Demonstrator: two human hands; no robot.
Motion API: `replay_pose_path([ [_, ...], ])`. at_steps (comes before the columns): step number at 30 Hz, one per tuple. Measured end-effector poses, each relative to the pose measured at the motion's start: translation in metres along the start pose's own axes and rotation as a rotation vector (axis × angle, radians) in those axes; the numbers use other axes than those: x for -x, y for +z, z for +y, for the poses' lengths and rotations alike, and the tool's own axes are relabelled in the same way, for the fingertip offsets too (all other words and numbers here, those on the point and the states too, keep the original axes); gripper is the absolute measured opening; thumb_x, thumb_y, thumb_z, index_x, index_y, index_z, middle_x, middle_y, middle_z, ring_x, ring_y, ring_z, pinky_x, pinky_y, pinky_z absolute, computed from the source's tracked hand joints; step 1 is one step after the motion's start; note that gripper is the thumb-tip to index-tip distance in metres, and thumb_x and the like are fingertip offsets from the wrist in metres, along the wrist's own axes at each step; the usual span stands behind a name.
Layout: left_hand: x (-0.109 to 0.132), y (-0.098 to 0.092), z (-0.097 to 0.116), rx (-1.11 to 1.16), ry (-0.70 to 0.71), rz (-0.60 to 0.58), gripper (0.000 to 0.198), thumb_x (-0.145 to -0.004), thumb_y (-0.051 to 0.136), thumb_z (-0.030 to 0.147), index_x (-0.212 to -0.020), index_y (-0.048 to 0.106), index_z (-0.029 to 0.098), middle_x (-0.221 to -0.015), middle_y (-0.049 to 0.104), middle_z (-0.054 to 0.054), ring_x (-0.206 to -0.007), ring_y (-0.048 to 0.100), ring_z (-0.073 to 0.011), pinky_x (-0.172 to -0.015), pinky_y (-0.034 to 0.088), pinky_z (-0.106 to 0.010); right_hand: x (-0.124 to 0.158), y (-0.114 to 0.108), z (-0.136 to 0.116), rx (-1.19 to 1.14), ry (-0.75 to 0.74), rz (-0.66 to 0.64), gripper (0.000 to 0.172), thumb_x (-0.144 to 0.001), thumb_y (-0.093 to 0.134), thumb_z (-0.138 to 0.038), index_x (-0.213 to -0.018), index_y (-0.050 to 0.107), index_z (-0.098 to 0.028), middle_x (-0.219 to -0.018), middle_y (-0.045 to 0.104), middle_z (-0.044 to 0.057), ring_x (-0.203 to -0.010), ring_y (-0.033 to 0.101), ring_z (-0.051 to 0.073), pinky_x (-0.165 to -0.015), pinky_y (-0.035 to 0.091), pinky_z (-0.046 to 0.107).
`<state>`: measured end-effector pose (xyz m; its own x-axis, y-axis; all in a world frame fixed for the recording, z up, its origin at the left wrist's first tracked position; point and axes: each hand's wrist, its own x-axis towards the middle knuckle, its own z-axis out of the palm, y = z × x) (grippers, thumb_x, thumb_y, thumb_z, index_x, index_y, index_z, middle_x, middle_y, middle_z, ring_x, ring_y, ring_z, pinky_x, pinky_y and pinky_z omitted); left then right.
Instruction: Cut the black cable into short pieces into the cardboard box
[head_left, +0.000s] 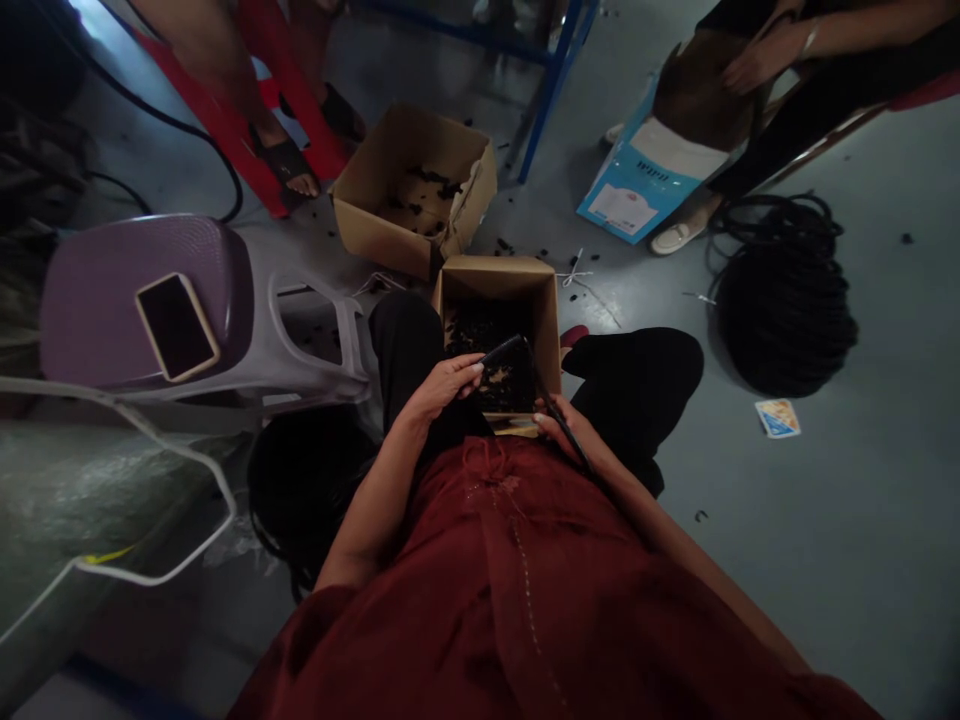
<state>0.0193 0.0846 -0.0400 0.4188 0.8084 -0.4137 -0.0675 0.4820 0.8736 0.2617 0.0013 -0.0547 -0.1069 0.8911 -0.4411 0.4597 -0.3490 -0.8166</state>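
Well, left hand (442, 390) and right hand (559, 425), apart, grip a black strip (544, 385) slanting forward-left over a carton (499, 285).

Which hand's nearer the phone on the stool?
Left. In the head view, the left hand lies right of the phone; the right hand lies farther right, beyond the left hand.

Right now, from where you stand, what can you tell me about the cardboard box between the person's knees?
It is an open brown cardboard box, upright between the person's black-trousered knees, with dark scraps heaped inside. The left hand holds a dark flat object over it; the right hand is at its near edge.
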Motion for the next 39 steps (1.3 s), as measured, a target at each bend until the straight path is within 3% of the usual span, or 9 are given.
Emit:
replay_pose_path([
  [7, -0.001, 0.001, -0.002, -0.037, -0.018, 0.041, 0.055, -0.073, 0.063, 0.038, -0.12, 0.058, 0.01, -0.066, 0.054, 0.002, -0.049, 0.04, -0.0029, -0.048, 0.029, -0.018, -0.005, -0.001, -0.002, 0.123, 0.003, -0.085, 0.048, -0.08, 0.052, -0.052, -0.116, 0.047, -0.019, -0.091, 0.063, 0.006, -0.078, 0.061, 0.019, -0.071, 0.047, 0.031],
  [11, 0.0, 0.007, -0.008, -0.254, 0.039, 0.137, 0.047, -0.076, 0.059, 0.036, -0.118, 0.061, 0.014, -0.072, 0.064, -0.001, -0.052, 0.046, -0.0057, -0.052, 0.036, -0.019, -0.005, 0.0, -0.006, 0.186, 0.006, -0.103, 0.048, -0.081, 0.05, -0.051, -0.118, 0.047, -0.019, -0.098, 0.064, 0.008, -0.083, 0.061, 0.021, -0.073, 0.046, 0.032],
  [15, 0.004, 0.014, -0.011, -0.526, 0.176, 0.202, 0.038, -0.08, 0.056, 0.031, -0.114, 0.064, 0.017, -0.103, 0.068, -0.005, -0.081, 0.061, -0.014, -0.076, 0.046, -0.025, -0.003, -0.002, -0.011, 0.214, 0.015, -0.108, 0.047, -0.083, 0.049, -0.05, -0.118, 0.047, -0.019, -0.104, 0.064, 0.009, -0.086, 0.062, 0.022, -0.074, 0.047, 0.032],
  [19, 0.007, 0.016, -0.011, -0.62, 0.226, 0.142, 0.035, -0.083, 0.053, 0.03, -0.115, 0.064, 0.02, -0.113, 0.065, -0.004, -0.102, 0.059, -0.018, -0.09, 0.043, -0.028, -0.001, -0.005, -0.022, 0.272, 0.006, -0.119, 0.046, -0.083, 0.048, -0.049, -0.117, 0.048, -0.019, -0.108, 0.064, 0.01, -0.092, 0.061, 0.023, -0.077, 0.046, 0.033],
  [23, 0.008, 0.015, -0.01, -0.588, 0.164, 0.084, 0.038, -0.084, 0.051, 0.032, -0.117, 0.062, 0.019, -0.1, 0.069, -0.002, -0.08, 0.062, -0.015, -0.073, 0.047, -0.025, -0.001, -0.008, -0.033, 0.379, 0.027, -0.136, 0.048, -0.083, 0.047, -0.05, -0.119, 0.048, -0.017, -0.108, 0.064, 0.012, -0.095, 0.061, 0.026, -0.077, 0.046, 0.033],
  [27, 0.007, 0.013, -0.005, -0.416, 0.042, -0.025, 0.04, -0.084, 0.05, 0.036, -0.116, 0.059, 0.014, -0.079, 0.066, -0.001, -0.056, 0.052, -0.0076, -0.054, 0.042, -0.02, -0.001, -0.011, -0.035, 0.465, 0.054, -0.105, 0.043, -0.084, 0.046, -0.047, -0.116, 0.051, -0.019, -0.101, 0.066, 0.011, -0.091, 0.062, 0.026, -0.073, 0.045, 0.031],
  [32, 0.002, 0.014, 0.012, -0.168, -0.051, -0.211, 0.042, -0.084, 0.046, 0.049, -0.081, 0.059, 0.009, -0.076, 0.061, -0.005, -0.058, 0.052, -0.0074, -0.054, 0.044, -0.021, 0.0, -0.01, -0.034, 0.505, -0.02, -0.053, 0.041, -0.084, 0.047, -0.044, -0.116, 0.051, -0.018, -0.101, 0.064, 0.01, -0.091, 0.06, 0.023, -0.075, 0.043, 0.03],
  [39, -0.001, 0.016, 0.02, -0.019, -0.14, -0.286, 0.041, -0.078, 0.057, 0.05, -0.084, 0.056, 0.01, -0.073, 0.06, -0.004, -0.053, 0.049, -0.0062, -0.049, 0.039, -0.02, 0.002, -0.003, -0.033, 0.46, -0.111, -0.076, 0.039, -0.083, 0.049, -0.045, -0.112, 0.053, -0.019, -0.099, 0.062, 0.009, -0.088, 0.058, 0.022, -0.074, 0.041, 0.03],
])
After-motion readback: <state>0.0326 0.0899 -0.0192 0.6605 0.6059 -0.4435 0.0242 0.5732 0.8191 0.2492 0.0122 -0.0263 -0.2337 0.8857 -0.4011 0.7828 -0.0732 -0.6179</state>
